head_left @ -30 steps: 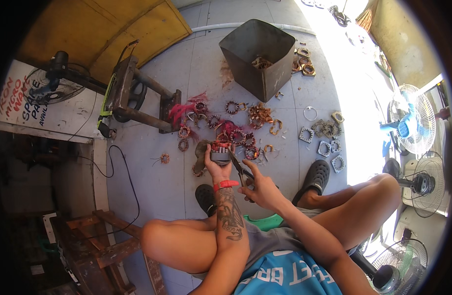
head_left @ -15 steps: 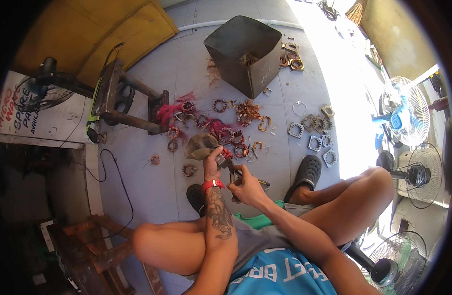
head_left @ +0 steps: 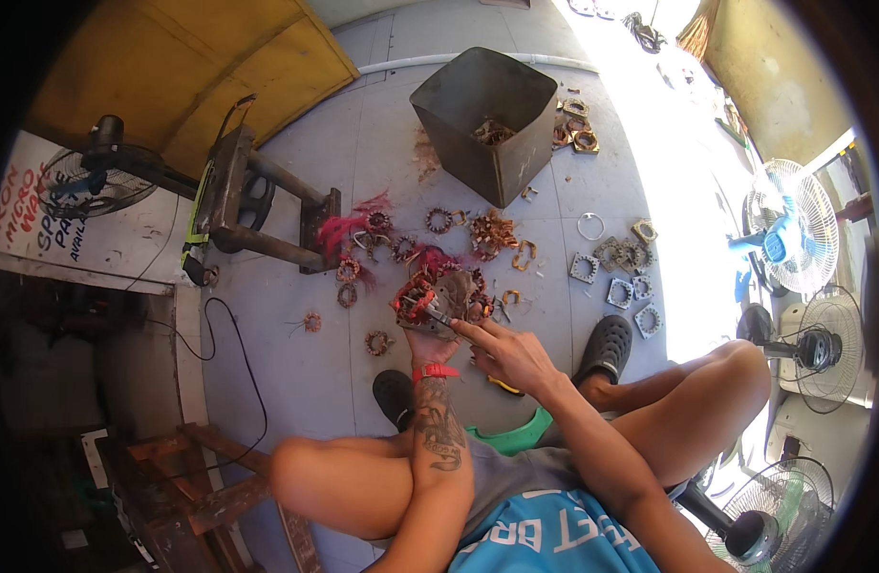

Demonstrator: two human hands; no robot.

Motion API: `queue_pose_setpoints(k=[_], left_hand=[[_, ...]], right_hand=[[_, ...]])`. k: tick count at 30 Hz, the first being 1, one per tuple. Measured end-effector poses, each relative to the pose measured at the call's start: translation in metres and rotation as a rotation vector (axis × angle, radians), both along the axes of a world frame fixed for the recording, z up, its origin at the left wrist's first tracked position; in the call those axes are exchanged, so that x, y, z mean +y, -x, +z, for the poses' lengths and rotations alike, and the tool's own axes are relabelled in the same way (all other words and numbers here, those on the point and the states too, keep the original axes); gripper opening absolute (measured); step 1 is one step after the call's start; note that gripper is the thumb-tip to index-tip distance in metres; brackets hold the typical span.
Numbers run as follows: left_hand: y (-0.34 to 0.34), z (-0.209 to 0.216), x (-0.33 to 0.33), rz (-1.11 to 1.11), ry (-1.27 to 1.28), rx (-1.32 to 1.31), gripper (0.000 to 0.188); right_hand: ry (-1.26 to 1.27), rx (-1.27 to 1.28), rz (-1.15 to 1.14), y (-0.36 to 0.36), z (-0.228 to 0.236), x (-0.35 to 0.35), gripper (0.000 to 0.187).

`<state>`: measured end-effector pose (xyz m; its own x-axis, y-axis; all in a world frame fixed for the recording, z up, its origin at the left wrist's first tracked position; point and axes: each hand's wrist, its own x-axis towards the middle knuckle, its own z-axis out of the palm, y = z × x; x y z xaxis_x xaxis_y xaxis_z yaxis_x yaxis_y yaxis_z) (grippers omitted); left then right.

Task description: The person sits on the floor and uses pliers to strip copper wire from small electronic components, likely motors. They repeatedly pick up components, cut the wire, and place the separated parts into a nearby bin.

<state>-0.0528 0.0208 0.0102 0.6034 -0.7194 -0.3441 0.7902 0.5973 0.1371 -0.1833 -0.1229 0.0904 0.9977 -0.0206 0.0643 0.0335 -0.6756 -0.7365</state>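
Observation:
Palm up, my left hand (head_left: 432, 350) grips a motor part (head_left: 413, 296) with reddish copper windings and a dull grey-brown body. Its fingers are mostly hidden under the part. My right hand (head_left: 508, 355) is closed around pliers (head_left: 440, 316), whose metal jaws rest at the windings. A yellow-and-black handle (head_left: 505, 387) shows below that hand and seems to belong to the pliers. Just beyond, copper coil rings (head_left: 439, 221) and tangled red-pink fibres (head_left: 342, 231) lie on the floor, with a heap of copper wire (head_left: 493, 234) beside them.
A dark square bin (head_left: 485, 172) stands ahead, with scraps inside. Silver stator cores (head_left: 619, 292) lie to the right near my shoe (head_left: 608, 346). A dark metal stand (head_left: 272, 205) is at the left, and fans (head_left: 788, 224) line the right side.
The motor part has been turned over, so its windings now face up. My left palm has rolled upward, and the pliers' jaws have shifted onto the windings. The view has moved slightly.

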Motion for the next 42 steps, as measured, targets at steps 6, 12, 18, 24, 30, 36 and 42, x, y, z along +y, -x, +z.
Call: queue_pose_setpoints(k=[6, 12, 18, 24, 30, 36, 42], left_hand=[[-0.007, -0.006, -0.002, 0.454, -0.056, -0.096, 0.067], [-0.020, -0.023, 0.010, 0.460, -0.200, 0.049, 0.048], [-0.017, -0.032, 0.004, 0.473, -0.407, -0.130, 0.032], [-0.025, -0.039, 0.018, 0.280, -0.575, -0.348, 0.016], [0.001, -0.038, -0.013, 0.354, -0.759, -0.330, 0.019], [0.012, -0.027, -0.015, 0.612, -0.429, -0.059, 0.052], [-0.012, -0.014, 0.004, 0.358, -0.160, -0.027, 0.074]], right_hand=[[0.033, 0.143, -0.020, -0.004, 0.020, -0.013, 0.063], [-0.212, 0.320, -0.132, 0.005, 0.047, -0.011, 0.066], [-0.587, 0.412, -0.152, 0.002, 0.041, 0.022, 0.065], [-0.835, 0.577, -0.235, 0.003, 0.032, 0.022, 0.063], [-0.574, 0.273, -0.478, 0.000, -0.018, 0.062, 0.062], [-0.386, 0.075, -0.292, 0.012, -0.031, 0.047, 0.067], [-0.060, 0.040, 0.003, 0.000, 0.001, 0.007, 0.069]])
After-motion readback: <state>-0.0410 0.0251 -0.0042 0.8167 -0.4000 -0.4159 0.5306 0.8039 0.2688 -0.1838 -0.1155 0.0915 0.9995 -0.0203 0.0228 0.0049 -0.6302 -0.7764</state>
